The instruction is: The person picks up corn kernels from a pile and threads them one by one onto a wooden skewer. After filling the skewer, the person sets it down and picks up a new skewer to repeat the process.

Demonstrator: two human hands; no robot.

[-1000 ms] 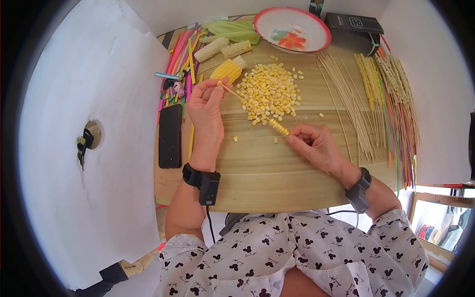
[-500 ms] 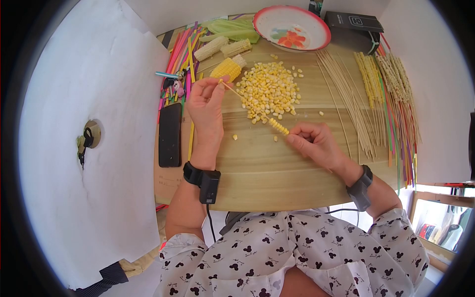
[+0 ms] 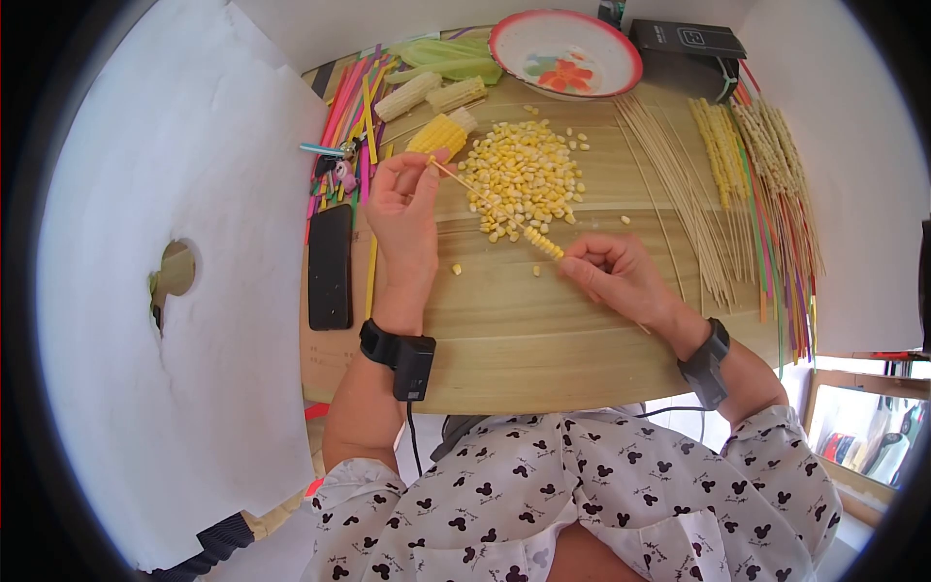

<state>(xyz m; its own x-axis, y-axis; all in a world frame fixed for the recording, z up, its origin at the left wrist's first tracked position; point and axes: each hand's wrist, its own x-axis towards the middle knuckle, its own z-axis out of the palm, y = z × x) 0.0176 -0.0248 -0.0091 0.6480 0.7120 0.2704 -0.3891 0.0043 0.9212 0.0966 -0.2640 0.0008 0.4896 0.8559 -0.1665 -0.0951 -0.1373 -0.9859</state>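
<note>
A thin wooden skewer (image 3: 472,188) runs between my hands, with several corn kernels threaded in a row (image 3: 543,242) on its right part. My left hand (image 3: 405,199) pinches the skewer's upper left end, at a kernel by the fingertips. My right hand (image 3: 621,279) is closed on the skewer at the lower end of the kernel row. Behind the skewer lies a pile of loose kernels (image 3: 524,170). A partly stripped corn cob (image 3: 438,138) is just beyond my left fingertips.
Bare cobs (image 3: 407,96), green husks (image 3: 456,58), coloured strips (image 3: 347,107) and a phone (image 3: 331,267) lie left. An enamel bowl (image 3: 621,85) stands at the back. Bare skewers (image 3: 679,184) and kernel-covered skewers (image 3: 720,155) lie right, near a black box (image 3: 687,39).
The view has shifted slightly. The threaded skewer's kernel row and my right hand have moved a little left in view; both hands keep their hold.
</note>
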